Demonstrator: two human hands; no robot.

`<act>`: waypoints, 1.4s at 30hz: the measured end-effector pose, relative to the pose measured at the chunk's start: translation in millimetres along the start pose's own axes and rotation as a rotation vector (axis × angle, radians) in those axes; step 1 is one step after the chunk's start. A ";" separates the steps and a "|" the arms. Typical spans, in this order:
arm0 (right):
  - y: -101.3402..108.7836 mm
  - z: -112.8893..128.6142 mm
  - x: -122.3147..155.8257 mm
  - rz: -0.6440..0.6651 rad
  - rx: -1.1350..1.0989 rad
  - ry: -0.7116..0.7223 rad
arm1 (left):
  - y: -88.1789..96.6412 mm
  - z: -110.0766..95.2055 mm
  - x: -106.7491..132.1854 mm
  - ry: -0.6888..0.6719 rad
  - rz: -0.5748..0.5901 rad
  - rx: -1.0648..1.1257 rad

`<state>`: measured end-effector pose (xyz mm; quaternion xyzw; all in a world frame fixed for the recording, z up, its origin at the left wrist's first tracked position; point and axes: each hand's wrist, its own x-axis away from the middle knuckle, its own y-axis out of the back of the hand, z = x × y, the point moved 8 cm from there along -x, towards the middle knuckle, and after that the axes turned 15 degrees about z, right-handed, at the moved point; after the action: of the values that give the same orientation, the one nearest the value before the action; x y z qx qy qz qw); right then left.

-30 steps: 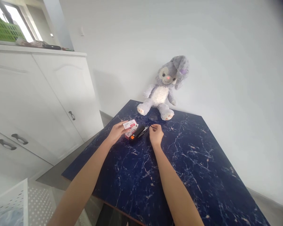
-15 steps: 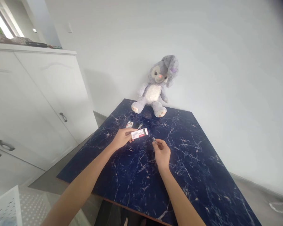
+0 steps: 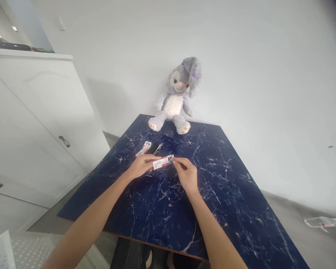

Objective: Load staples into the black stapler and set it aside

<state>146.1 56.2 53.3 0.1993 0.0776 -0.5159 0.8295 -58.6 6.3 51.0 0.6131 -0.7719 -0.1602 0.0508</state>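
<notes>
My left hand [image 3: 141,165] is closed around one end of a small white-and-red cardboard box [image 3: 160,163], held tilted just above the table. At the box's open right end, my right hand [image 3: 187,172] pinches a small silver-grey strip [image 3: 170,159], which is partly hidden by the fingers and the box. Behind my left hand, a second white-and-red box [image 3: 143,148] lies on the table beside a slim black-and-silver object [image 3: 158,149], whose kind I cannot make out.
A grey plush rabbit [image 3: 174,106] sits at the far edge of the dark blue marbled table [image 3: 226,194], against the wall. White cabinets [image 3: 44,112] stand to the left. A clear plastic bottle [image 3: 320,222] lies on the floor at right.
My right hand has brought the silver-grey strip leftward to the open end of the box, where the two now meet. The view has shifted slightly right.
</notes>
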 end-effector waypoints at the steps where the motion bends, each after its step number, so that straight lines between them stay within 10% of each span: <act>1: -0.7 -0.3 -0.7 0.012 0.001 0.007 | 0.1 2.4 -0.4 0.008 0.009 0.015; 15: -9.4 -34.0 -3.4 0.029 -0.433 -0.183 | -28.2 2.9 0.4 0.101 0.332 0.259; 30: -17.4 -7.4 -4.0 0.234 -0.078 -0.023 | -25.1 0.3 -5.5 0.006 0.118 0.179; 33: -18.5 -13.2 -4.5 0.217 -0.089 -0.042 | -0.7 0.6 -4.5 -0.006 -0.070 0.124; 38: -17.9 -36.6 -3.7 0.116 0.100 -0.138 | 88.6 19.0 30.7 0.052 -0.717 -0.126; 42: -29.5 -42.7 -5.1 0.191 0.277 -0.092 | 116.4 44.2 32.1 0.339 -0.595 -0.648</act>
<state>120.9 66.4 8.7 0.2944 -0.0518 -0.4491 0.8420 -186.9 6.5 41.6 0.7777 -0.4537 -0.2980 0.3170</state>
